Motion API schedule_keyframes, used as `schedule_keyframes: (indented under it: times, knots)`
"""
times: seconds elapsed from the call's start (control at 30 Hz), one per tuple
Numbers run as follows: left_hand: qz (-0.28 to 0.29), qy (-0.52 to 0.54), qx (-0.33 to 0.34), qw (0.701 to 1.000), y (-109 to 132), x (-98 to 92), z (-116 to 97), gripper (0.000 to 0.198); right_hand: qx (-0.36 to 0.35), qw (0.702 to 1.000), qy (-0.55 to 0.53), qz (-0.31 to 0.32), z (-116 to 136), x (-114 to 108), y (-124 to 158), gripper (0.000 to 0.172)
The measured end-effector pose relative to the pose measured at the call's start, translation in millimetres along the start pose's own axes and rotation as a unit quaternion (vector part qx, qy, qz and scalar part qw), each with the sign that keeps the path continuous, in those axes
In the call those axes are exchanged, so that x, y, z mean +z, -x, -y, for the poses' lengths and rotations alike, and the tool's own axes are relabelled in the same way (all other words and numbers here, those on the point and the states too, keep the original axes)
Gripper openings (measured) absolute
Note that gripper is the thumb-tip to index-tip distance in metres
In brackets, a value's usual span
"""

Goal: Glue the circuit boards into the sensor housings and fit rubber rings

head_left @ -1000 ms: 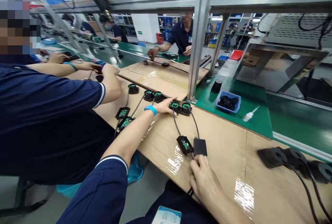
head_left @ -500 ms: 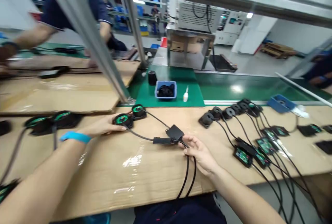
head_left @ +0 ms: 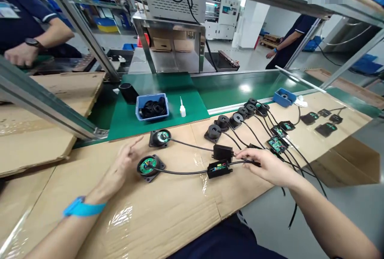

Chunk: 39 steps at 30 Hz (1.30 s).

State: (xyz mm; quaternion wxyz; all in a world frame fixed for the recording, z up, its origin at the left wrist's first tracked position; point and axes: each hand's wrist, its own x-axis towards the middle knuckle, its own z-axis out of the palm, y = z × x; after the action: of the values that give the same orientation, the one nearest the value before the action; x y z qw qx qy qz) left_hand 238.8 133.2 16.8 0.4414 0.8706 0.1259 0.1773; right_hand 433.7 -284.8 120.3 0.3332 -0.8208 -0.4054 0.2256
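Note:
Two round black parts with green boards lie on the cardboard-covered bench: one near, one farther. Black cables run from them to an open small box with a green board and a closed black box. My left hand, wearing a blue wristband, lies just left of the near round part with fingers spread, holding nothing. My right hand pinches the cables just right of the small boxes.
A row of several more round parts with boards lies to the right. Behind the bench sit a green conveyor, a blue bin of black rings, a small glue bottle and a black cup. Other people stand beyond.
My view swung right. My left hand let go of the round parts and opened. My right hand drew the cables and small boxes to the right, beside the row of parts.

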Motion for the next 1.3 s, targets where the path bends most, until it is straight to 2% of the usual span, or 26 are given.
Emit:
schedule_keyframes:
  times: [0.13, 0.23, 0.3, 0.43, 0.53, 0.63, 0.77, 0.9, 1.0, 1.1, 1.17, 1.2, 1.3]
  knots:
    - [0.048, 0.076, 0.005, 0.996, -41, 14.6, 0, 0.091, -0.045, 0.989, 0.123, -0.071, -19, 9, 2, 0.027]
    - [0.077, 0.085, -0.004, 0.993, -56, 21.0, -2, 0.079, -0.056, 0.980, 0.149, -0.115, -35, 21, 2, 0.024]
    - [0.075, 0.086, -0.015, 0.993, -54, 19.3, -2, 0.071, -0.060, 0.978, 0.157, -0.127, -43, 28, 2, 0.022]
    - [0.043, 0.098, -0.044, 0.993, -33, 8.5, 4, 0.073, -0.080, 0.974, 0.165, -0.130, -52, 43, 3, 0.017]
    - [0.026, 0.118, -0.064, 0.991, -24, 3.6, 9, 0.077, -0.086, 0.956, 0.239, -0.144, -56, 55, 3, 0.013]
    - [0.016, 0.162, -0.063, 0.985, -29, 6.2, 7, 0.093, -0.087, 0.933, 0.313, -0.158, -59, 65, 3, 0.019]
    - [0.039, 0.223, -0.070, 0.972, -38, 17.6, -9, 0.103, -0.091, 0.933, 0.311, -0.156, -60, 66, 4, 0.022]
    - [0.047, 0.228, -0.091, 0.968, -18, 37.2, -30, 0.091, -0.066, 0.926, 0.311, -0.202, -62, 50, 3, 0.013]
    - [0.011, 0.190, -0.097, 0.977, 16, 58.8, -47, 0.074, -0.049, 0.921, 0.310, -0.229, -67, 35, 0, 0.010]
    - [-0.023, 0.127, -0.088, 0.988, 42, 71.9, -61, 0.061, -0.059, 0.921, 0.323, -0.211, -71, 23, 0, 0.010]
    - [-0.050, 0.067, -0.072, 0.994, 40, 65.0, -65, 0.056, -0.069, 0.921, 0.340, -0.179, -71, 16, 2, 0.016]
    - [-0.064, 0.031, -0.062, 0.996, 32, 55.8, -65, 0.053, -0.074, 0.922, 0.343, -0.166, -70, 13, 3, 0.020]
    - [-0.095, -0.096, -0.026, 0.990, -20, 12.2, -57, 0.042, -0.100, 0.931, 0.310, -0.167, -61, 3, 3, 0.025]
